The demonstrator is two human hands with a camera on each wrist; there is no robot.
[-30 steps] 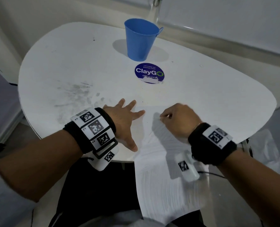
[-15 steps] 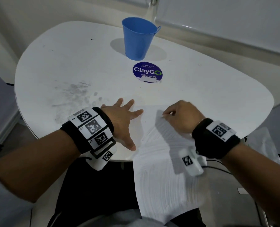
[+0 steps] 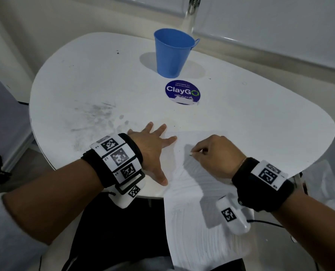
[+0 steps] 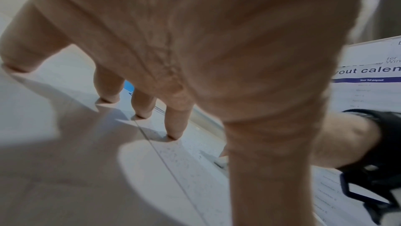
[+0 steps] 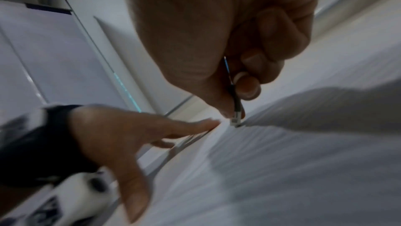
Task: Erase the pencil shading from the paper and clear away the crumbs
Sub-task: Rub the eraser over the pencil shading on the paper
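Two hands share the paper (image 3: 190,222) — left hand (image 3: 153,151) spread flat at its left edge, right hand (image 3: 215,151) pinching the eraser (image 5: 236,118) mid-sheet — long axis hanging over the bench's (image 3: 84,85) near edge.

A blue bucket (image 3: 173,55) stands upright on the white table (image 3: 260,118); a round ClayGo sticker (image 3: 182,92) lies just beside it.

Paper (image 3: 192,227) near end cut off by head view's bottom edge, eraser (image 5: 235,121) mostly hidden inside right hand (image 3: 213,153) pinch and blurred in right wrist view, crumbs on sheet too small to tell apart.
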